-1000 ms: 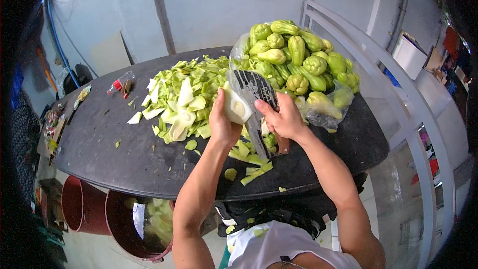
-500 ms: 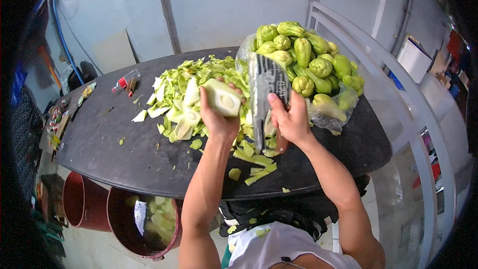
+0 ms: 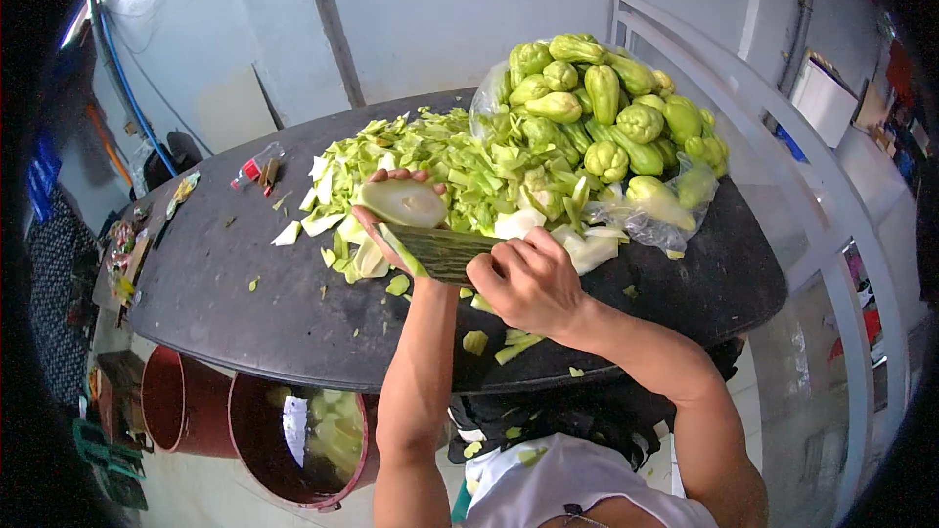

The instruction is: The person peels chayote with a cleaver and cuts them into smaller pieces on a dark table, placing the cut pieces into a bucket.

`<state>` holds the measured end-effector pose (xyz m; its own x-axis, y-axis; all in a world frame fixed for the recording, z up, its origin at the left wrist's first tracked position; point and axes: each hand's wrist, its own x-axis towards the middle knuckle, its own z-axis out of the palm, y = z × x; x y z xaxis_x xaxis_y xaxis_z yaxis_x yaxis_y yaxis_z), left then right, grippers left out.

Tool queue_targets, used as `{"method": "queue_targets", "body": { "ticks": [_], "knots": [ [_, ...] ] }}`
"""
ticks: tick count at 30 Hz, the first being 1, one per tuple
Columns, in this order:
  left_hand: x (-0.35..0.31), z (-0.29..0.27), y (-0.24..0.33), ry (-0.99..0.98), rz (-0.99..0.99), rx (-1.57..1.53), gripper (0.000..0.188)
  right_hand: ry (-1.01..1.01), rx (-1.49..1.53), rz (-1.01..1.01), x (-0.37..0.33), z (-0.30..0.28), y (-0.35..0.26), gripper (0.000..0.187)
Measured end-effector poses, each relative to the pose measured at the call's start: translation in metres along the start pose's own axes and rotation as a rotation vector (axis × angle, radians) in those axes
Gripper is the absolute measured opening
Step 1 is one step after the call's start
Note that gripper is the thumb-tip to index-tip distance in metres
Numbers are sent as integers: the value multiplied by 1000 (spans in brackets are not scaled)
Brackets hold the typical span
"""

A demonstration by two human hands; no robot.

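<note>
My left hand (image 3: 391, 256) cups a peeled, cut chayote (image 3: 403, 203), its pale flesh and seed hollow facing up. In my right hand (image 3: 533, 284) is a broad-bladed knife (image 3: 440, 252), its dark, wet-looking blade lying across the near side of the chayote. A strip of green peel (image 3: 401, 248) hangs at the blade's left end. The handle is hidden inside my closed right fingers. Just beyond both hands spreads a heap of green peelings (image 3: 430, 147) with pale cut pieces. Whole green chayotes (image 3: 641, 122) are piled at the far right in a clear plastic bag (image 3: 641, 225).
The dark table (image 3: 225, 274) has a curved near edge. At its far left lie a small plastic bottle (image 3: 264, 158) and scraps. Below stand a dark red bucket (image 3: 252, 464) with pale pieces in liquid and another red bucket (image 3: 181, 401). A white railing (image 3: 831, 205) runs along the right.
The knife has swung from upright, right of the chayote, to lying across its near side. My right hand has moved left and nearer my left hand, which has shifted slightly left.
</note>
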<state>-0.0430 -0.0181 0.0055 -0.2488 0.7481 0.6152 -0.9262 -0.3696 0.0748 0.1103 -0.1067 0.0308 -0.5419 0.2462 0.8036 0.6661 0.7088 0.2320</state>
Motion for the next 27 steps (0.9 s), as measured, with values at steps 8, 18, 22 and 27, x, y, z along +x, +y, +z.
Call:
{"method": "queue_targets", "body": {
  "ticks": [8,18,22,27],
  "knots": [
    [-13,25,-13,102,12,184,54,-7,-24,81,3,3,-2,14],
    [-11,25,-15,76,-39,191,50,-17,-54,91,4,4,-5,16],
    [-19,28,-21,87,-99,174,48,-5,-97,58,6,8,-1,15],
    [-18,24,-23,58,-6,374,44,-28,-9,143,9,7,-3,17]
  ]
}}
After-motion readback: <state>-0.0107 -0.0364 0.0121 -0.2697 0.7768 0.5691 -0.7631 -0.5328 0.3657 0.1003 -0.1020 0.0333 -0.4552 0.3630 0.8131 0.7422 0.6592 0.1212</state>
